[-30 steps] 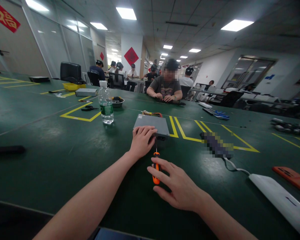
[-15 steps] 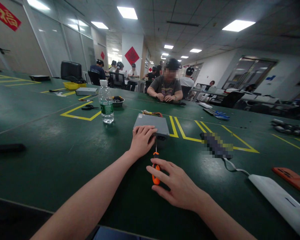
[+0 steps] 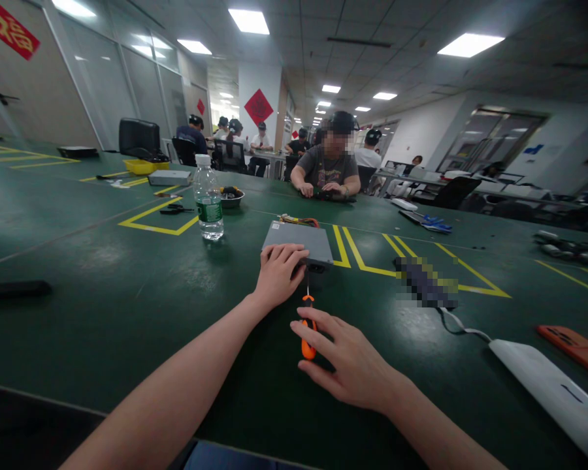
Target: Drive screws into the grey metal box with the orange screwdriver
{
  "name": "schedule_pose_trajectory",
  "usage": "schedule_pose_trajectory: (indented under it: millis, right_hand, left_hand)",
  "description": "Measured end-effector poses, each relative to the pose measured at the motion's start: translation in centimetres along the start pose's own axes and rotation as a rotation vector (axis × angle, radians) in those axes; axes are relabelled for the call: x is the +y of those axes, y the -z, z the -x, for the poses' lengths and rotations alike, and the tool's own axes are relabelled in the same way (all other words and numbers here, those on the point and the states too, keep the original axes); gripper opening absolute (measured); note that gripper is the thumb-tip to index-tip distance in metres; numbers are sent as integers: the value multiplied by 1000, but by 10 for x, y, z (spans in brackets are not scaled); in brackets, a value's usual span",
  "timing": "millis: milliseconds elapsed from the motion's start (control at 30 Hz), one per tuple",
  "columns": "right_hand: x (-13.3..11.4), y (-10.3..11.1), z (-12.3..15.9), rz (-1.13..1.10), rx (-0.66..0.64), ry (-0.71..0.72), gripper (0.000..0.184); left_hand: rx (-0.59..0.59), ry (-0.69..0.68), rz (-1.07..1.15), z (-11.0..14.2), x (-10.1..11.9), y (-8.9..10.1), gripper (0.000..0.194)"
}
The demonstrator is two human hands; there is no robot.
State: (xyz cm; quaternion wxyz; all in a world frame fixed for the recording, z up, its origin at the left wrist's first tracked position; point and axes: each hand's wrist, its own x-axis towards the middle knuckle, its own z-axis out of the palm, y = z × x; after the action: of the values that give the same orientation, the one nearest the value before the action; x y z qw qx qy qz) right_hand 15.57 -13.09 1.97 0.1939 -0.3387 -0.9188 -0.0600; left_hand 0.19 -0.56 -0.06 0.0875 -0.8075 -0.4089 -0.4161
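A grey metal computer power supply (image 3: 301, 236) lies on the green table in front of me, its bundle of coloured cables at the far side. My left hand (image 3: 279, 277) grips its near left part, fingers over the top and thumb down at the near edge. An orange and black screwdriver (image 3: 308, 349) points away from me, its thin shaft reaching the near side of the power supply. The tip is hidden. My right hand (image 3: 330, 352) is beside the handle, fingers spread apart, the index and middle fingers crossing over it without closing round it.
A water bottle (image 3: 208, 202) stands left of the power supply, with a metal bowl (image 3: 232, 199) behind it. To the right are a blurred-out dark object (image 3: 424, 284), a white device (image 3: 543, 385) with a cable, and an orange phone (image 3: 575, 349). A person (image 3: 328, 163) sits opposite.
Both hands stay almost where they were, and the screwdriver has shifted very slightly. The person opposite has moved their hands apart over a dark object.
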Motion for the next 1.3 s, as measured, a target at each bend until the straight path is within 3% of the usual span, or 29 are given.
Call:
schedule_pose_trajectory:
  millis: [100,267,333,567,800,867,967,1100,1300]
  right_hand:
    - [1,0,-1,30,9,23,38]
    - [4,-7,-2,27,231,45,19]
    - [3,-6,-1,-8,259,25,14]
    - [-2,5,-1,6,57,5,35]
    - [1,-6,0,4,186,30,21]
    - [0,-7,0,-13,160,-1,19]
    - [-2,-5,0,-34,69,-46,30]
    - [-2,0,-1,-24,0,-1,39]
    - [2,-4,-2,14,139,26,31]
  left_hand:
    - [-2,3,-2,0,0,-1,25]
    - [-5,7,4,0,-1,-1,24]
    - [-2,6,6,0,-1,-1,24]
    - [-7,1,1,0,-1,-1,24]
    - [-7,5,1,0,-1,-1,24]
    - [-6,6,4,1,-1,0,24]
    - [-2,5,7,1,0,0,23]
    - [-5,3,6,0,-1,-1,24]
    - [-1,4,2,1,-1,-1,24]
